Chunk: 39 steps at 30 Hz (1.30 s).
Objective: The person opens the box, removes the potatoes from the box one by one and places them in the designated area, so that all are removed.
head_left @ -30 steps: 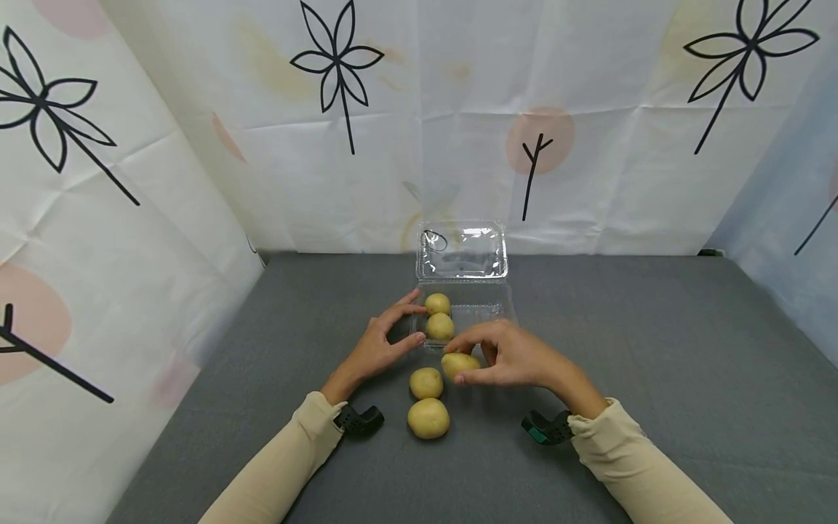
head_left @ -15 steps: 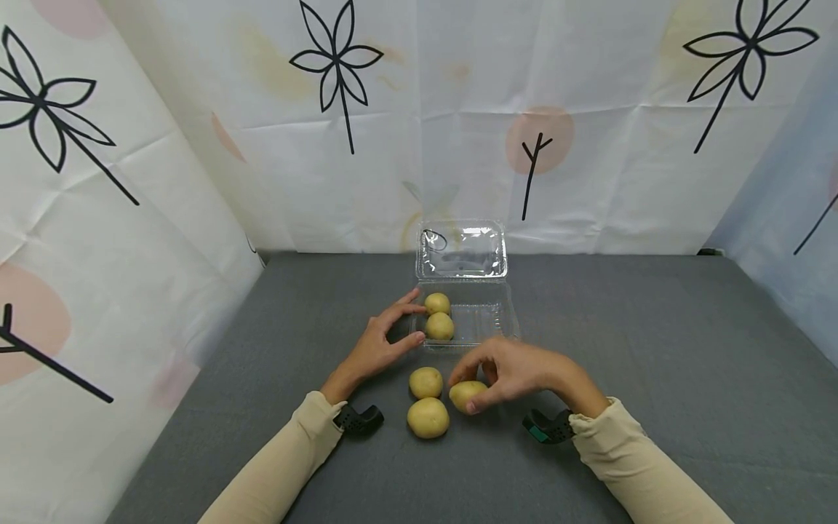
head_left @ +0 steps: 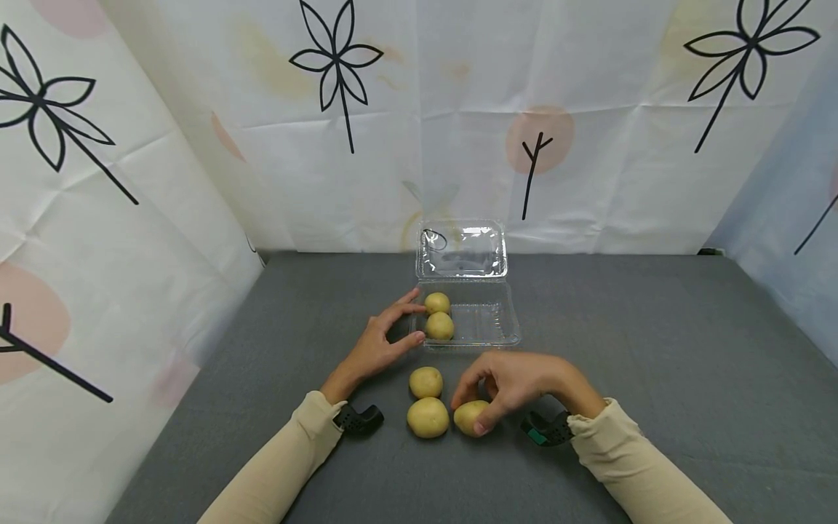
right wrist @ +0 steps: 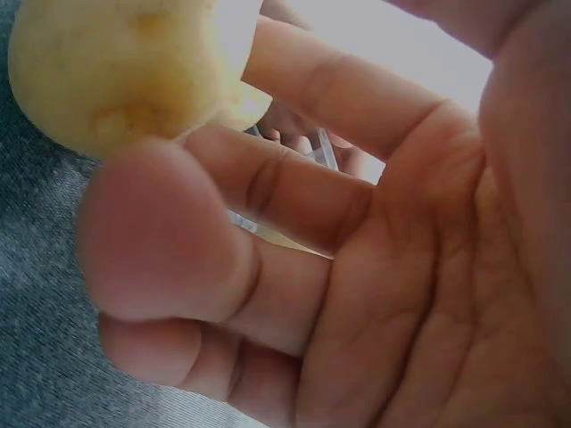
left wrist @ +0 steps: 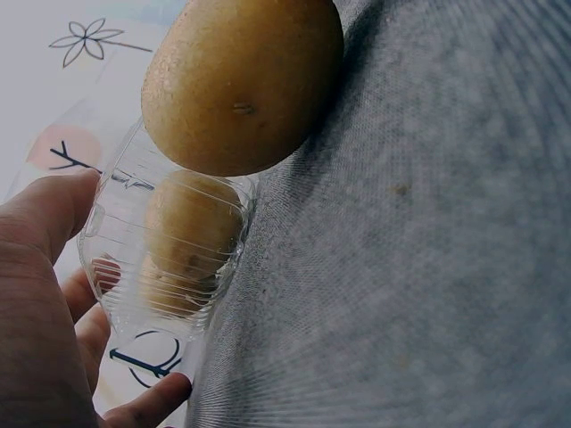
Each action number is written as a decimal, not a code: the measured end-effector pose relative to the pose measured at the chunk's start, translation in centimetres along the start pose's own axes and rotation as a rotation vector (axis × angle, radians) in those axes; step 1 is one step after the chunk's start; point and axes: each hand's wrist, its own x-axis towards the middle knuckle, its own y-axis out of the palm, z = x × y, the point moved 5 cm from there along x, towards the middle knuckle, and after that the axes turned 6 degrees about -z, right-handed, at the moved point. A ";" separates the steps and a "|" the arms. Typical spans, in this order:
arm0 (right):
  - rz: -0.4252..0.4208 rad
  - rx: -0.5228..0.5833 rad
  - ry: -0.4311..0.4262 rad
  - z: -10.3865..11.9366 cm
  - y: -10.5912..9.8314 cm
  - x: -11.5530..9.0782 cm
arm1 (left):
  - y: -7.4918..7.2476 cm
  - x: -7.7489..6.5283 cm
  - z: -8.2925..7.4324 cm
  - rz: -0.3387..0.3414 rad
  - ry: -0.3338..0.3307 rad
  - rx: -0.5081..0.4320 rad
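Note:
My right hand (head_left: 517, 382) pinches a potato (head_left: 468, 419) between thumb and fingers, low over the cloth in the head view. In the right wrist view this potato (right wrist: 125, 71) shows beyond the fingertips. Two more potatoes, a front one (head_left: 428, 418) and one behind it (head_left: 426, 383), lie in a line just to its left. My left hand (head_left: 376, 346), fingers fairly straight and spread, rests at the left side of a clear plastic clamshell box (head_left: 487, 320). Inside, along its left side, sit a far potato (head_left: 437, 303) and a near potato (head_left: 439, 327).
The box's lid (head_left: 461, 251) stands open at the back, close to the white patterned curtain (head_left: 589, 167). Grey cloth (head_left: 622, 327) covers the table. A dark band (head_left: 358, 421) is on the left wrist and another band (head_left: 548, 428) on the right.
My right hand has moved back from the box's front edge toward me, bringing its potato down to the right of the front potato. The left hand and the box have stayed put.

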 end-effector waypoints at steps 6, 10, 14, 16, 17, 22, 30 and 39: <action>-0.009 -0.008 0.009 -0.1 0.3 0.3 | 0.0 0.0 0.1 -0.003 -0.004 0.000; -0.017 -0.016 0.009 -0.1 0.4 0.4 | 0.0 0.0 0.1 -0.004 -0.010 0.005; -0.022 -0.022 0.006 -0.1 0.4 0.4 | 0.0 0.0 0.2 -0.004 -0.007 0.009; -0.026 -0.025 0.003 -0.1 0.4 0.4 | 0.0 0.0 0.3 -0.002 -0.008 0.010; -0.029 -0.026 0.002 0.0 0.4 0.4 | 0.0 0.0 0.3 -0.002 -0.009 0.010; -0.028 -0.018 0.007 0.0 0.5 0.4 | 0.0 -0.1 0.2 0.000 -0.014 0.009; -0.011 -0.011 0.016 0.0 0.5 0.3 | 0.0 -0.1 0.2 -0.002 -0.014 0.006; 0.001 -0.003 0.033 0.0 0.5 0.2 | 0.0 -0.1 0.1 -0.005 -0.012 0.006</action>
